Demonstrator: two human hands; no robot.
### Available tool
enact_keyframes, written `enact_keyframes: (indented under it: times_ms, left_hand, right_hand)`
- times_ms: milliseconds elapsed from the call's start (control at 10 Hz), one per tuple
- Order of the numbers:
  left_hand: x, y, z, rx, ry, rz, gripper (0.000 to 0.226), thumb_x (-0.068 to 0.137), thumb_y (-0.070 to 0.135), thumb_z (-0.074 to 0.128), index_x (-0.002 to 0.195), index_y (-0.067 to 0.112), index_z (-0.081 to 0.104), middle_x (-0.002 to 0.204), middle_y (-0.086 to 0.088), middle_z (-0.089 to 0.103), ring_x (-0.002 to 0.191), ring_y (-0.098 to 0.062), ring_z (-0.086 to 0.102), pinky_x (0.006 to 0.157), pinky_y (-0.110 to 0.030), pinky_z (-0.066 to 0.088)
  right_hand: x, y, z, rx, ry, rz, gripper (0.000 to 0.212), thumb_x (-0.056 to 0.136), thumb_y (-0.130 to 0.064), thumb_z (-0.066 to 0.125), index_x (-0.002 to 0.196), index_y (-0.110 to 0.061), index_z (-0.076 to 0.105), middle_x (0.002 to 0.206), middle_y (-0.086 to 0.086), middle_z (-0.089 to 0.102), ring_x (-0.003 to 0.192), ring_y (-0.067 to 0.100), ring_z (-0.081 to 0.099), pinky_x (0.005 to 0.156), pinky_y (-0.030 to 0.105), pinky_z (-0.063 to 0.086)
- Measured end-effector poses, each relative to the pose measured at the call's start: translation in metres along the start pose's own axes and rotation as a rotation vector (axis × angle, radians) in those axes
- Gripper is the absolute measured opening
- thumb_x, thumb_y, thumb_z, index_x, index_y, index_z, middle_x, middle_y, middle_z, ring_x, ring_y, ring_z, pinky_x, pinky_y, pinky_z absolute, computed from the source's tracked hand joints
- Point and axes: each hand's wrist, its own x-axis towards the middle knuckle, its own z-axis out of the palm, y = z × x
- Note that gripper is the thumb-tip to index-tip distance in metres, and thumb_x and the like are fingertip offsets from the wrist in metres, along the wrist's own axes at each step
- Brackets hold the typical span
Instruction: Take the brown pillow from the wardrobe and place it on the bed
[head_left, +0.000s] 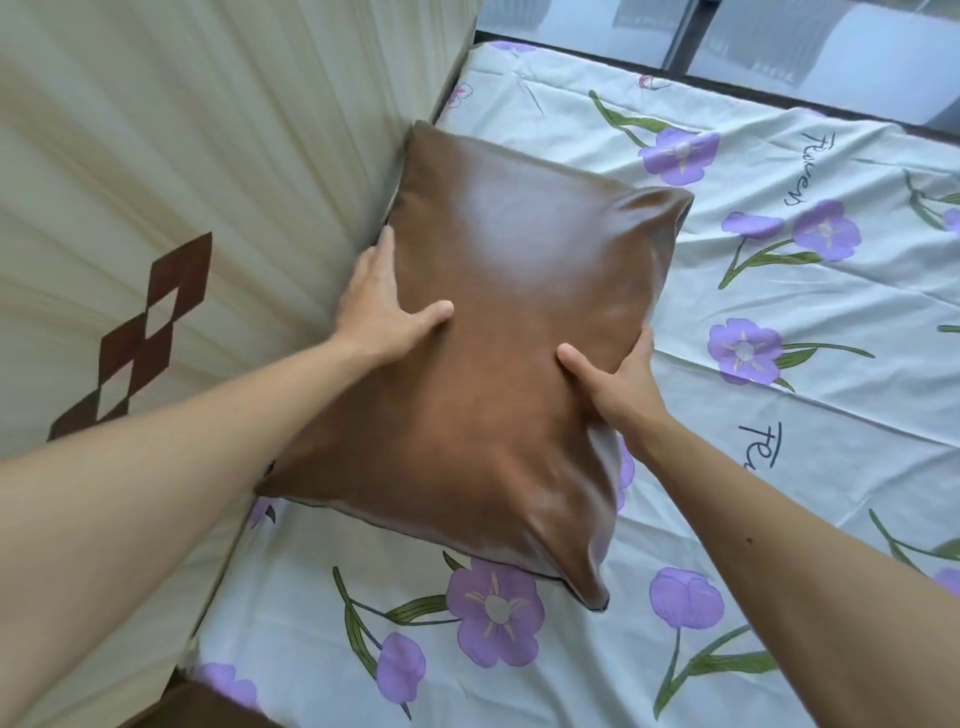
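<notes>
Pillow going down onto the bed.
Left hand (387, 306) and right hand (621, 374) are gripping the brown leather-look pillow (498, 332) between them, thumbs on top, fingers curled around its edges, over the floral bedsheet (779, 467) beside the cream headboard (156, 156). Judging the placing step nearly done; next, both hands need releasing.

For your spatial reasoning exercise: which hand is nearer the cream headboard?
Left. The left hand grips the brown pillow's edge beside the headboard; the right hand grips the opposite edge.
</notes>
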Motion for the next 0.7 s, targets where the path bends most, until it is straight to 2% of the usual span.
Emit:
enact_keyframes:
  times_ms: [100, 200, 300, 500, 600, 700]
  left_hand:
    - [-0.017, 0.009, 0.021, 0.139, -0.007, 0.092, 0.110, 0.083, 0.063, 0.073, 0.167, 0.030, 0.010, 0.175, -0.010, 0.009, 0.161, -0.033, 0.011, 0.127, -0.056, 0.020]
    - [-0.024, 0.013, 0.031, 0.235, -0.129, 0.064, 0.108, 0.081, 0.074, 0.067, 0.166, 0.036, 0.012, 0.176, -0.004, -0.001, 0.162, -0.035, -0.003, 0.125, -0.064, 0.013]
    - [-0.021, 0.012, 0.033, 0.282, -0.171, 0.057, 0.109, 0.080, 0.079, 0.062, 0.166, 0.037, 0.009, 0.177, -0.003, -0.005, 0.161, -0.036, -0.004, 0.125, -0.065, 0.013]
    - [-0.018, 0.018, 0.030, 0.378, -0.224, 0.033, 0.108, 0.084, 0.080, 0.057, 0.166, 0.035, 0.005, 0.176, -0.005, -0.008, 0.161, -0.039, -0.004, 0.124, -0.065, 0.014]
    - [-0.023, 0.024, 0.024, 0.353, -0.225, 0.001, 0.105, 0.087, 0.074, 0.060, 0.167, 0.032, 0.007, 0.176, -0.008, -0.005, 0.161, -0.040, -0.001, 0.125, -0.062, 0.016]
    - [-0.044, 0.031, 0.018, 0.255, -0.166, 0.007, 0.100, 0.091, 0.066, 0.063, 0.167, 0.026, 0.011, 0.176, -0.013, 0.006, 0.161, -0.039, 0.005, 0.128, -0.053, 0.015]
  right_hand:
    - [-0.003, -0.013, 0.011, -0.223, 0.127, -0.126, 0.123, 0.084, -0.050, 0.081, 0.168, -0.020, -0.004, 0.176, 0.008, 0.010, 0.162, 0.022, 0.014, 0.129, 0.037, 0.018]
    - [-0.008, -0.025, 0.023, -0.383, 0.142, -0.194, 0.100, 0.091, -0.049, 0.072, 0.167, -0.029, 0.010, 0.177, 0.010, 0.002, 0.163, 0.027, 0.003, 0.131, 0.047, 0.013]
    - [-0.007, -0.023, 0.024, -0.454, 0.091, -0.166, 0.087, 0.096, -0.052, 0.065, 0.166, -0.031, 0.019, 0.177, 0.010, 0.005, 0.163, 0.031, 0.004, 0.129, 0.055, 0.015]
    - [0.002, -0.032, 0.014, -0.552, -0.016, -0.127, 0.089, 0.096, -0.059, 0.060, 0.167, -0.029, 0.015, 0.177, 0.010, 0.005, 0.163, 0.029, 0.004, 0.130, 0.050, 0.015]
    - [-0.004, -0.041, 0.006, -0.592, -0.049, -0.129, 0.092, 0.096, -0.056, 0.062, 0.167, -0.025, 0.015, 0.177, 0.013, 0.008, 0.163, 0.026, 0.006, 0.130, 0.049, 0.017]
    - [-0.028, -0.046, 0.003, -0.635, -0.051, -0.201, 0.092, 0.096, -0.053, 0.064, 0.167, -0.021, 0.015, 0.176, 0.013, 0.011, 0.163, 0.025, 0.010, 0.129, 0.053, 0.019]
